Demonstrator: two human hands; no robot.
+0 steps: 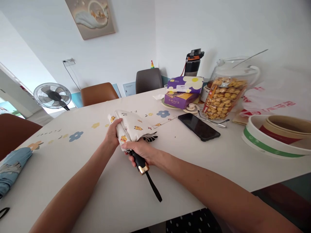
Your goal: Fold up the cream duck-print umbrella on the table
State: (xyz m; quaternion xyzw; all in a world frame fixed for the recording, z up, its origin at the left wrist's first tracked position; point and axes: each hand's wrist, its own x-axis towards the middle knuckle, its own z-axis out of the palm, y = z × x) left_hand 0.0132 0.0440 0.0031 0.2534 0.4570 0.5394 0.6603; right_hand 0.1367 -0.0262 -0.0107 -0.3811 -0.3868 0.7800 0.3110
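A white folding umbrella [132, 124] with small yellow cartoon prints is held over the table, its canopy collapsed and partly folded. Around the left side of the canopy cloth my left hand [113, 132] is closed. My right hand [143, 151] grips the umbrella where the cloth meets the black handle, fingers wrapped beneath it. The handle has a gold-coloured end, from which a black wrist strap [153, 187] hangs toward me. Dark rib ends show at the canopy's right edge. Some fingers of both hands are hidden by the cloth and handle.
A black phone [199, 126] and eyeglasses [213, 122] lie right of the umbrella. Behind stand tissue boxes [182, 99], a jar of snacks [224, 94] and a dark bottle [193, 63]. Paper bowls [264, 142] sit far right; a blue folded umbrella [14, 166] lies left on the table [109, 197].
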